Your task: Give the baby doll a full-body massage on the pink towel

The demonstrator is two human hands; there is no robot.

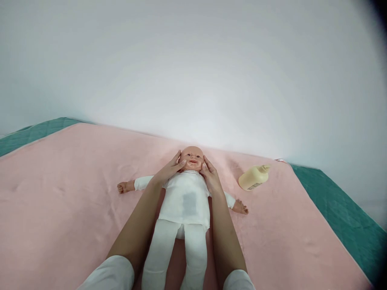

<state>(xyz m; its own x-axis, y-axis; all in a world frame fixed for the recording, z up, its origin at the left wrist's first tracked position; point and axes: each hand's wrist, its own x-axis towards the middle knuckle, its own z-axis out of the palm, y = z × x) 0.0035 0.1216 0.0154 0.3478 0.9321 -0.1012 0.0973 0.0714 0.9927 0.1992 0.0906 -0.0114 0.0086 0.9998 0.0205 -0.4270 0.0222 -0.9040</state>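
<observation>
A baby doll (185, 197) with a white cloth body lies on its back on a pink blanket (78, 209), its arms spread to both sides. My left hand (171, 167) cups one side of the doll's head, with the thumb on the cheek and the fingers stretched along the side. On the opposite side, my right hand (211, 172) holds the head in the same way, its thumb by the jaw. Between my hands the doll's face (193, 158) points up. A grey rectangular patch (189, 204) marks the doll's chest.
Right of the doll a pale yellow bottle (253, 178) with a pump top lies tilted on the blanket. Green quilted bedding (338, 205) shows past the blanket's edges on both sides. A plain white wall (193, 72) rises directly behind the doll's head.
</observation>
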